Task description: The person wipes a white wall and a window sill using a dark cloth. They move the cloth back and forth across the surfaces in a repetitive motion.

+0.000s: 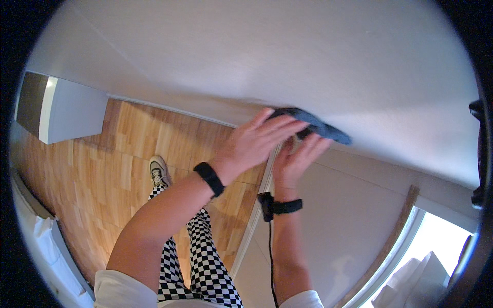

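Observation:
A dark blue-grey cloth (317, 123) lies bunched against the pale wall (231, 50). My left hand (256, 140) presses on the cloth's left part, its fingers extended and slightly blurred. Just to the right and lower, my right hand (298, 156) touches the cloth's underside with its fingertips. The cloth partly hides how the fingers meet it, so a grip cannot be made out. A black band circles each wrist, and a black cable runs down from the right one.
A grey-white cabinet (77, 111) stands against the wall at the left, on the wood-look floor (131, 173). White baseboard (173, 110) follows the wall's foot. At the lower right is a bright window (439, 238). White fabric (57, 254) lies at the lower left edge.

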Demonstrator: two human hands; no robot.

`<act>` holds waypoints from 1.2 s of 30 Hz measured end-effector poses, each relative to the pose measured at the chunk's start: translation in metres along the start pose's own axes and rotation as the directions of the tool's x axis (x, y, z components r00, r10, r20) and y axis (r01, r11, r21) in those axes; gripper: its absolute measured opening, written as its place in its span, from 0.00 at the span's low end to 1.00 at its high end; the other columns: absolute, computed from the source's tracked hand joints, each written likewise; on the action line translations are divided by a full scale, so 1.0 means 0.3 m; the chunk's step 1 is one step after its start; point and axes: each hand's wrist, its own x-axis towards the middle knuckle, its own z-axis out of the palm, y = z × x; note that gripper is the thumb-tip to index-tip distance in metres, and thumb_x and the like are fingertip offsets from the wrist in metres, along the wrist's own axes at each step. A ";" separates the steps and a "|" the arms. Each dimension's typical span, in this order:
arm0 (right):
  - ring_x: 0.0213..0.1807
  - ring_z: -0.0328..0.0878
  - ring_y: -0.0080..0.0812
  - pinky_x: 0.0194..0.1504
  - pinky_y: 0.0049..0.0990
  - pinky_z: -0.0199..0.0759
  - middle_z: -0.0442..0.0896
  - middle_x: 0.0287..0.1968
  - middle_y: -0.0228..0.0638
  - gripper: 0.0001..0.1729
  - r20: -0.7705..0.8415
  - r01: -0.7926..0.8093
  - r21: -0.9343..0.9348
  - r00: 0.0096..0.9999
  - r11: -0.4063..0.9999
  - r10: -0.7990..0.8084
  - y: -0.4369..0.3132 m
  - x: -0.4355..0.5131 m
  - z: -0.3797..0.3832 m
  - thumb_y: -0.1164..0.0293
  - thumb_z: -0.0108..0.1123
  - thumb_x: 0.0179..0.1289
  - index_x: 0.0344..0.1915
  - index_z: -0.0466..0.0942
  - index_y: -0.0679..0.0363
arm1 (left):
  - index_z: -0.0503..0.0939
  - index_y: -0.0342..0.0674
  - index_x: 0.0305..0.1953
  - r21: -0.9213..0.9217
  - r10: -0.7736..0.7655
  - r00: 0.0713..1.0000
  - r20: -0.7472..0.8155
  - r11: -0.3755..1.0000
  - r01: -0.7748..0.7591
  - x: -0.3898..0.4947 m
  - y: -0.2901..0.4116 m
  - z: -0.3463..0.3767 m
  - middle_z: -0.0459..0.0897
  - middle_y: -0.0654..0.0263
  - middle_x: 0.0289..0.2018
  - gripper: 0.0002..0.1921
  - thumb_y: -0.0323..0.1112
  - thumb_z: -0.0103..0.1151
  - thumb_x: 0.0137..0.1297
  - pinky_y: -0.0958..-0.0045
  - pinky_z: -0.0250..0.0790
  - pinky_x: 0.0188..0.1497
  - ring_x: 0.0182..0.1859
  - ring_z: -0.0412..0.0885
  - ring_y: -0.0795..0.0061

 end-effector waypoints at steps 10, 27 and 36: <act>0.73 0.27 0.48 0.70 0.42 0.27 0.31 0.72 0.47 0.45 -0.324 -0.048 -0.029 0.945 0.998 0.036 0.125 0.102 -0.055 0.49 0.46 0.66 0.70 0.35 0.57 | 0.63 0.59 0.63 0.064 0.206 0.962 -0.179 0.978 -0.198 0.194 0.094 -0.017 0.54 0.84 0.67 0.25 0.43 0.43 0.62 0.60 0.24 0.72 0.68 0.52 0.86; 0.73 0.30 0.49 0.69 0.43 0.38 0.35 0.71 0.49 0.44 -0.282 -0.067 -0.104 0.959 0.992 0.035 0.130 0.068 -0.028 0.55 0.53 0.64 0.70 0.39 0.55 | 0.59 0.60 0.63 -0.090 0.128 0.980 -0.152 0.986 -0.143 0.170 0.108 0.044 0.51 0.74 0.69 0.25 0.32 0.45 0.65 0.59 0.19 0.72 0.71 0.42 0.79; 0.66 0.43 0.70 0.65 0.57 0.34 0.50 0.64 0.66 0.29 0.260 0.115 -0.112 0.962 0.987 -0.083 -0.056 -0.107 0.185 0.71 0.48 0.61 0.61 0.56 0.67 | 0.70 0.59 0.59 0.104 -0.098 0.989 0.111 0.991 0.086 -0.200 -0.084 0.166 0.62 0.82 0.64 0.25 0.37 0.46 0.58 0.51 0.29 0.71 0.67 0.54 0.76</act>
